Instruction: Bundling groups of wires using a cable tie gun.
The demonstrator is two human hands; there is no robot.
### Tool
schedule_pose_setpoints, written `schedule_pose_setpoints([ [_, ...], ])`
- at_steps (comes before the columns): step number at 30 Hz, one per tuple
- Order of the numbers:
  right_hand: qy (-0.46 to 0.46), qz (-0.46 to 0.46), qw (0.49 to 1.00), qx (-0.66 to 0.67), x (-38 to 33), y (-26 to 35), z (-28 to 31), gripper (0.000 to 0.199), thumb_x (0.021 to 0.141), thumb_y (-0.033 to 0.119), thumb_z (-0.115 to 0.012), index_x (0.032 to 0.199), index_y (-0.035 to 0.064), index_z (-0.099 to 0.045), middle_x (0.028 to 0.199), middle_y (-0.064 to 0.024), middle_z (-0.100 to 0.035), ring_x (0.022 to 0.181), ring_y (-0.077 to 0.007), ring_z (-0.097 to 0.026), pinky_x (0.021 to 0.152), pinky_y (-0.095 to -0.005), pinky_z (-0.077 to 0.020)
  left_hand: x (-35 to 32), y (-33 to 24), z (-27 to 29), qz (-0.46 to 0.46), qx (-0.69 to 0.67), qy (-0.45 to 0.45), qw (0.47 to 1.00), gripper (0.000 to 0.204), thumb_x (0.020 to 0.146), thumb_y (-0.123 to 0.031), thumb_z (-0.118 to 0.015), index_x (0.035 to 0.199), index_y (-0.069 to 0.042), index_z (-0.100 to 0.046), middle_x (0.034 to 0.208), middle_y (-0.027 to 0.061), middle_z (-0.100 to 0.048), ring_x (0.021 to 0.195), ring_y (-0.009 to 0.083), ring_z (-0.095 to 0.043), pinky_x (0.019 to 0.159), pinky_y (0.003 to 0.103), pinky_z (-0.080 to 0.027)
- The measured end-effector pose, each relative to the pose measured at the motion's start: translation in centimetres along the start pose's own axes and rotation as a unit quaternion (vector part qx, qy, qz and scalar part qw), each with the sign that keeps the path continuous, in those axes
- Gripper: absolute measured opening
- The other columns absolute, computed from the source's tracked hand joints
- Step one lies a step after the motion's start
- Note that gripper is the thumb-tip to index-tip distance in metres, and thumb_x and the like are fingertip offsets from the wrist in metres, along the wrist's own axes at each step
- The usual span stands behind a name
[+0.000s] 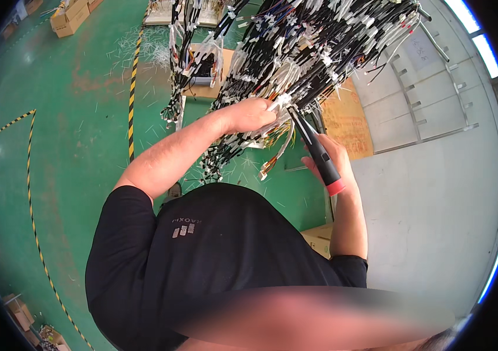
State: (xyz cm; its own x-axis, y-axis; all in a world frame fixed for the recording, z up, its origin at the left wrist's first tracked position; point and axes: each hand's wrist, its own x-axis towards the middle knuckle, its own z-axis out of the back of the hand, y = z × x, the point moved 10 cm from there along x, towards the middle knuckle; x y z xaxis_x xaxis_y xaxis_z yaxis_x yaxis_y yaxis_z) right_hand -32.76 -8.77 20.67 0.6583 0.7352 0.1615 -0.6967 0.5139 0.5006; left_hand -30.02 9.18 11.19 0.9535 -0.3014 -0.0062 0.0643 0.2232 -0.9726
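My left hand is closed around a white-taped branch of a large black wire harness that hangs in front of me. My right hand grips a cutting tool with black handles and a red end; its tip points up into the wires right beside my left fingers. Loose ends with small orange and brown connectors dangle just below both hands. My black-sleeved upper arms and chest fill the lower middle of the view.
More harness bundles hang further off over the green floor, which carries yellow-black striped lines and scattered white clippings. A grey-white panel with metal pegs stands at right. Cardboard boxes lie at top left.
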Motion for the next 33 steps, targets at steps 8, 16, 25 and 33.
schedule_pose_setpoints([
  [8, -0.093, 0.058, 0.988, -0.110, -1.2, -1.5, -0.7, 0.034, 0.076, 0.020, -0.085, 0.083, 0.0018, -0.057, 0.086, -0.0156, -0.062, 0.085, -0.0356, -0.060, 0.079, -0.0460, -0.0493, 0.7, 1.9, -0.2, 0.006, -0.109, 0.013, 0.994, 0.018, 0.099, -0.023, -0.064, 0.101, -0.005, -0.066, 0.088, -0.0040, -0.059, 0.082, 0.0079, -0.053, 0.075, 0.029, -0.045],
  [16, -0.198, 0.070, 0.977, -0.041, -4.0, 0.4, 1.2, 0.032, 0.089, 0.018, -0.076, 0.114, 0.0011, -0.065, 0.142, -0.0246, -0.056, 0.131, -0.0418, -0.057, 0.110, -0.0465, -0.0460, 1.4, 3.6, 1.4, -0.021, -0.102, -0.075, 0.992, 0.035, 0.084, -0.018, -0.086, 0.110, -0.001, -0.070, 0.096, 0.0019, -0.071, 0.089, 0.0101, -0.063, 0.085, 0.030, -0.052],
  [25, -0.080, -0.034, 0.992, 0.091, -2.9, -0.9, 4.2, 0.034, 0.085, 0.011, -0.079, 0.116, 0.0037, -0.068, 0.103, -0.0050, -0.072, 0.095, -0.0180, -0.066, 0.088, -0.0342, -0.0527, 1.5, 3.8, 1.2, 0.008, -0.163, -0.089, 0.983, 0.032, 0.081, -0.016, -0.088, 0.104, 0.001, -0.074, 0.093, 0.0066, -0.076, 0.082, 0.0120, -0.070, 0.079, 0.029, -0.056],
  [33, 0.028, -0.112, 0.974, 0.197, -0.7, -1.2, 3.5, 0.035, 0.089, 0.012, -0.081, 0.120, 0.0028, -0.069, 0.097, -0.0007, -0.071, 0.088, -0.0100, -0.062, 0.079, -0.0274, -0.0519, 1.6, 3.6, 0.2, 0.022, -0.180, -0.069, 0.981, 0.026, 0.082, -0.012, -0.086, 0.101, 0.001, -0.075, 0.087, 0.0095, -0.077, 0.074, 0.0150, -0.071, 0.073, 0.030, -0.057],
])
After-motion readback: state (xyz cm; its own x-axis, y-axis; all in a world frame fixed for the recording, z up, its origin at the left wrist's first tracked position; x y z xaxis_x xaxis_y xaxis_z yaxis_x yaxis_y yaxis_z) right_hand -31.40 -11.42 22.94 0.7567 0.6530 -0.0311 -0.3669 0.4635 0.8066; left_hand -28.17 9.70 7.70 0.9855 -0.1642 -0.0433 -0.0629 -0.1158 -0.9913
